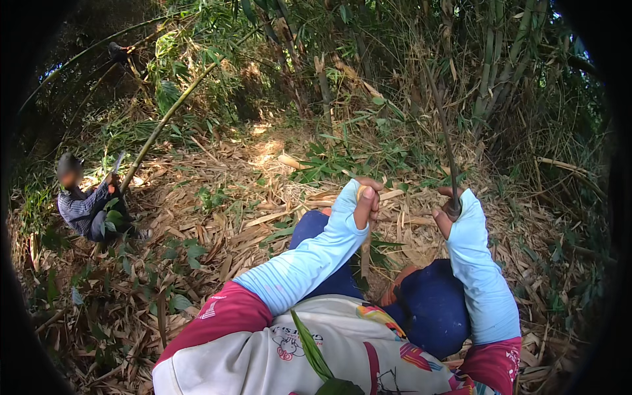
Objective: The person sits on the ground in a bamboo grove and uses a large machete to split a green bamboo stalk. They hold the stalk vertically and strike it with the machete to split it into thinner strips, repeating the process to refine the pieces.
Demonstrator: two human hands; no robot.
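Note:
My left hand (pixel 367 201) is closed in front of my knees, thumb bent over the fingers. A pale yellowish edge shows at its grip, and a narrow tan bamboo strip (pixel 365 255) hangs just below it; the fist hides how they join. To the right, my right hand (pixel 451 212) is wrapped round the lower end of a long, thin, dark blade-like tool (pixel 445 125). It rises upward, leaning slightly left, and its handle is mostly covered by my fingers. Light blue sleeves cover both forearms up to the knuckles.
Dry bamboo leaves and husks (pixel 197 250) litter the ground. A long bamboo pole (pixel 172 108) slants up at the left, beside a crouching person (pixel 89 201) holding a blade (pixel 119 161). Dense bamboo stems (pixel 494 59) stand behind. A green leaf (pixel 309 342) lies against my shirt.

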